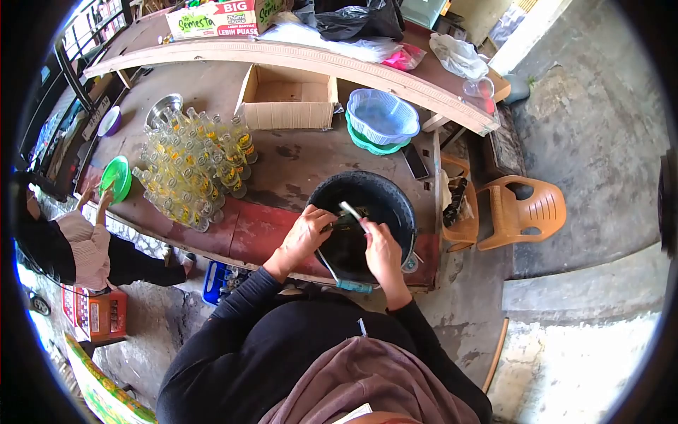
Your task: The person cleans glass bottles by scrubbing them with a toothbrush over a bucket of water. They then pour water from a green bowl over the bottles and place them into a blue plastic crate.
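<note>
Over bucket (404, 205), hands (382, 249), possible brush (350, 210), bottles (187, 169) nearby

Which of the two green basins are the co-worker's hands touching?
The bright green basin beside the bottles; the other one sits under a blue basket.

A round black bucket (318, 189) is standing upright on the near right part of the table, its wide mouth facing up, dark liquid showing inside. Its thin handle is hanging toward the near side, carrying a turquoise sleeve (354, 286). Above the opening, a slim white stick-like tool (350, 210) is slanting from far left to near right. Just left of it, a small, dark, glassy-looking item (340, 222) is lying partly hidden, its exact shape unclear.
</note>
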{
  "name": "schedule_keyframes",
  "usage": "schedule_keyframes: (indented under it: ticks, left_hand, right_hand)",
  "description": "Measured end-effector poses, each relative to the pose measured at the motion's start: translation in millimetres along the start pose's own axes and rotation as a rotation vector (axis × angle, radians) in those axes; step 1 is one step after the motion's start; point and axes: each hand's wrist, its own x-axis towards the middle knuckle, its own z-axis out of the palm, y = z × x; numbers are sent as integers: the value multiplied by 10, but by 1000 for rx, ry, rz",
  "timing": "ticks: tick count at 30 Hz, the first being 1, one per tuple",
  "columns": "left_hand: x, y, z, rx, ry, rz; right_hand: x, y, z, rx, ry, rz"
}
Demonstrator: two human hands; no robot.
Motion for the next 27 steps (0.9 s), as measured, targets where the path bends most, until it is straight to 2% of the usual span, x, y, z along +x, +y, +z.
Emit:
schedule_keyframes:
  ticks: [1, 3, 5, 7, 12, 13, 16, 19, 21, 23, 25, 26, 27]
  left_hand:
    - [-16, 15, 10, 2, 34, -20]
    - [-43, 40, 16, 7, 63, -35]
    - [-70, 63, 9, 22, 80, -115]
    - [-89, 85, 8, 49, 75, -108]
    - [-154, 188, 79, 93, 108, -54]
    - [-145, 206, 72, 92, 110, -55]
    - [-168, 224, 41, 98, 120, -49]
    - [-203, 207, 16, 99, 158, -40]
    - [-250, 209, 5, 129, 164, 15]
    - [-286, 243, -29, 137, 166, 4]
    - [-313, 274, -56, 141, 181, -18]
    - [-325, 278, -65, 134, 193, -25]
    - [-320, 271, -78, 131, 207, -28]
  right_hand:
    - [67, 118, 80, -72, -2, 82]
    - [119, 207, 61, -107, -22, 111]
    - [56, 0, -39, 43, 58, -8]
    - [-54, -121, -32, 120, 17, -118]
    - [103, 240, 148, -130, -31, 132]
    - [108, 205, 56, -128, -43, 124]
    - [-28, -120, -205, 142, 10, -46]
    - [-106, -108, -196, 167, -26, -106]
    - [-29, 77, -76, 68, 46, 46]
    - [40, 171, -128, -31, 12, 107]
    - [-7, 49, -191, 140, 68, -24]
    - [-54, -102, -260, 198, 34, -43]
    - [-90, -130, -240, 270, 10, -153]
